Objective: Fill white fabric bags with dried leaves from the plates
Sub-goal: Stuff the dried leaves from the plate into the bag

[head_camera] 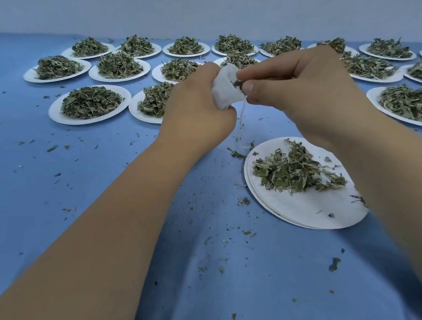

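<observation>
Bag (225, 88) of white fabric is held beyond the near plate (312, 209), to its left. Left hand (197, 109) grip curls round it; right hand (300, 86) grip pinches dark leaf bits (238, 82) at its mouth.

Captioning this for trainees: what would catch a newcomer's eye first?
Centre frame, the left hand grips a small white fabric bag while the right hand pinches at its mouth. Behind them, rows of white plates heaped with dried leaves cover the blue table; a flatter pile sits on the nearest plate, lower right.
</observation>
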Motion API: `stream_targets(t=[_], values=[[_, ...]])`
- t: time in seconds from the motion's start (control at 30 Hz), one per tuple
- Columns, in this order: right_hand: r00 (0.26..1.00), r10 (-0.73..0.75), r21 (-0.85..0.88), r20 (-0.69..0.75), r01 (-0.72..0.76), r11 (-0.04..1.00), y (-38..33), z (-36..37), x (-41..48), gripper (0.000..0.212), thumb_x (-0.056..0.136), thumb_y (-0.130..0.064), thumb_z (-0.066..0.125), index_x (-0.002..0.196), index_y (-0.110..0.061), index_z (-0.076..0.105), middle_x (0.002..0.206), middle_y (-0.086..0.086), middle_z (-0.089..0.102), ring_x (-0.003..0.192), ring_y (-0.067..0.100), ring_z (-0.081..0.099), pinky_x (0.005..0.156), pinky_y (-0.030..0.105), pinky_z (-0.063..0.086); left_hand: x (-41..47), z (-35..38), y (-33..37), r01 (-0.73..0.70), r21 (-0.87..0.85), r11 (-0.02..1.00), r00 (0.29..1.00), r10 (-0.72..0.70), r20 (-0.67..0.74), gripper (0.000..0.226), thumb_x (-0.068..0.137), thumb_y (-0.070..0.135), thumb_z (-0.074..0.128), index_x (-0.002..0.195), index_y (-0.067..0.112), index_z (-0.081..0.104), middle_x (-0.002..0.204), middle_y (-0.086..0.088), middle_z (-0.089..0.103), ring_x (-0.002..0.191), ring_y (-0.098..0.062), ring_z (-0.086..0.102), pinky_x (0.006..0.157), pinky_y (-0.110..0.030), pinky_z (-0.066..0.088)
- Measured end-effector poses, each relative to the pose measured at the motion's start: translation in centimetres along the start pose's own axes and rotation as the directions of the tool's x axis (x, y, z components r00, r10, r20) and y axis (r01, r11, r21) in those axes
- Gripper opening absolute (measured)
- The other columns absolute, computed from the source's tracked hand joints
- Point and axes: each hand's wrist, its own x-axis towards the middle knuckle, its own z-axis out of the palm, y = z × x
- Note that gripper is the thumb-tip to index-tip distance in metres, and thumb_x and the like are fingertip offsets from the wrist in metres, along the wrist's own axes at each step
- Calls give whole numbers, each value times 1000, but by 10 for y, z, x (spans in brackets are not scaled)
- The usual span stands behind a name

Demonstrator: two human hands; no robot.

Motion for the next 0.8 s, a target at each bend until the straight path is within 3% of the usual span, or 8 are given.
stream_targets(t=[0.1, 0.27, 0.37, 0.47, 0.6, 0.67, 0.73, 0.8], values=[[1000, -10, -11, -5, 10, 1000, -1, -2, -3, 23, 85, 2, 75, 96, -17, 80, 86, 0, 80, 88, 17, 76, 88, 32, 61, -1, 1, 1, -21, 22, 1000, 1000, 21, -10, 21, 75, 24, 59, 77, 34, 41, 70, 11, 51, 63, -4, 51, 47, -22, 29], [996, -81, -182, 35, 86, 980, -2, -2, -6, 22, 89, 1, 69, 97, -18, 79, 77, -17, 76, 71, -8, 68, 67, 7, 47, -3, 4, 5, -57, 9, 998, 998, 57, 1, 21, 78, 35, 67, 83, 34, 46, 72, 14, 54, 67, -3, 53, 52, -24, 36], [989, -79, -364, 124, 119, 924, 0, 1, -8, 38, 88, 1, 53, 107, -23, 75, 96, -15, 76, 79, -14, 64, 65, 2, 39, -5, 5, 7, -94, 5, 996, 995, 94, 18, 19, 74, 39, 61, 84, 30, 47, 69, 13, 52, 66, -4, 52, 54, -27, 39], [987, -41, -297, 154, 86, 951, 1, -4, -12, 43, 80, -4, 45, 106, -28, 69, 98, -15, 74, 75, -13, 62, 61, 6, 39, -3, 7, 6, -100, 28, 995, 995, 99, 22, 19, 74, 38, 61, 82, 31, 45, 70, 14, 51, 65, -2, 50, 54, -23, 35], [984, -165, -376, 71, 180, 909, 5, -12, -12, 33, 78, -16, 48, 96, -30, 73, 122, -16, 69, 113, -7, 57, 93, 17, 42, 1, 8, 1, -95, 78, 992, 995, 95, 2, 24, 76, 41, 69, 88, 28, 53, 78, 14, 58, 71, -1, 54, 55, -20, 40], [980, -78, -486, 185, 160, 859, 7, -10, -13, 31, 78, -29, 47, 90, -36, 75, 149, -13, 52, 146, 4, 31, 113, 27, 24, -1, 9, 3, -119, 37, 992, 993, 119, -3, 19, 72, 34, 66, 76, 29, 48, 69, 16, 54, 61, -1, 49, 50, -19, 35], [944, 57, -486, 325, 115, 866, 8, -3, -15, 28, 78, -34, 47, 79, -31, 74, 160, -11, 38, 153, 0, 9, 116, 31, 16, -3, 9, 7, -188, 41, 981, 982, 188, 14, 28, 70, 27, 63, 66, 35, 37, 61, 20, 49, 56, 2, 44, 49, -14, 30], [917, 101, -421, 387, 78, 904, 8, -1, -18, 22, 78, -34, 50, 66, -28, 67, 153, -10, 46, 154, -3, 5, 119, 32, 18, -4, 11, 10, -278, 103, 955, 960, 273, 60, 29, 73, 28, 59, 67, 45, 36, 66, 28, 51, 62, 13, 47, 58, -6, 32]])
